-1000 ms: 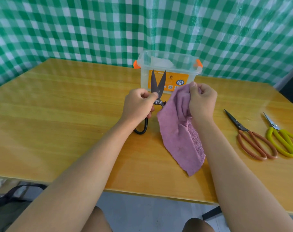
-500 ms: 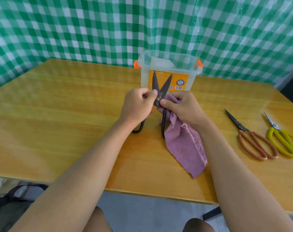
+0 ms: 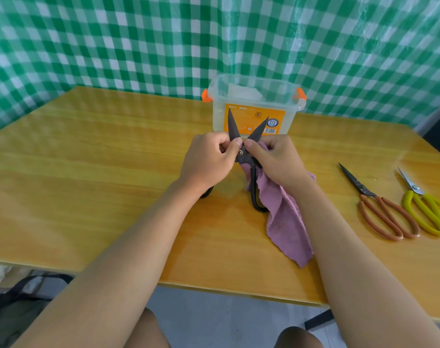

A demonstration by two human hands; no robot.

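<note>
Black scissors (image 3: pixel 254 187) stand upright over the middle of the wooden table (image 3: pixel 88 172), blades spread and pointing away from me. My left hand (image 3: pixel 208 159) grips them at the left side of the pivot. My right hand (image 3: pixel 276 159) holds a purple cloth (image 3: pixel 286 217) and pinches the scissors near the pivot, at the base of the right blade. The cloth hangs down from under that hand onto the table. One black handle loop shows in front of the cloth; the other is mostly hidden behind my left wrist.
A clear plastic box (image 3: pixel 254 106) with orange latches and an orange label stands just behind the scissors. Scissors with brown handles (image 3: pixel 379 207) and scissors with yellow handles (image 3: pixel 424 207) lie at the right. A green checked curtain (image 3: pixel 213 41) closes off the back.
My right hand came down from holding the cloth up high to the scissors' pivot. The blades have spread wider, and the cloth now drapes lower on the table.
</note>
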